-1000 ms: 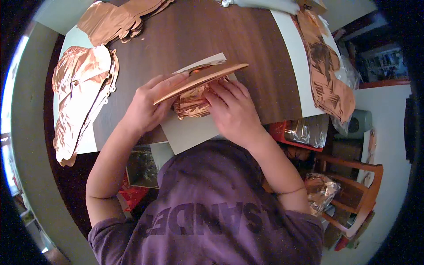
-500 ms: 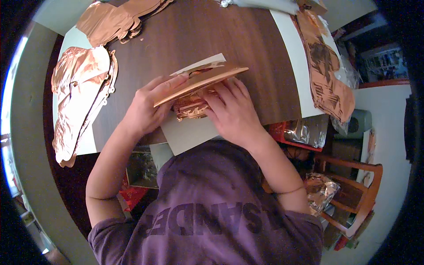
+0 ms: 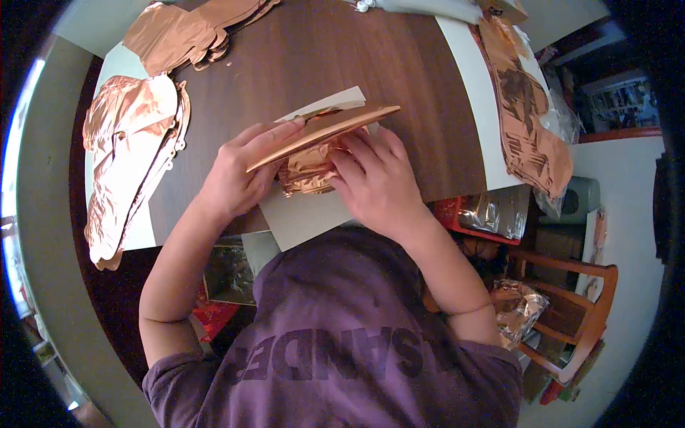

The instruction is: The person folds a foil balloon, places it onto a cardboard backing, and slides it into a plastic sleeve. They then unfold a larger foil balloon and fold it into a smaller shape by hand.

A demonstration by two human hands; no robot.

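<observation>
Over brown table [image 3: 342, 57], steeper copper panel [image 3: 322, 137]

The left hand [image 3: 239, 171] grips a tilted copper-coloured panel [image 3: 325, 135]. The right hand [image 3: 384, 182] reaches under it, fingers at crumpled foil [image 3: 307, 170] above a pale card [image 3: 310, 217] on the table [image 3: 321, 53]. Copper sheets [image 3: 128, 135] lie at left; a chair [image 3: 598, 310] stands at lower right.

wooden chair [image 3: 604, 303]: lower right | red tray [image 3: 447, 212]: near table [image 3: 321, 50] edge | wall [image 3: 624, 214]: far right
</observation>
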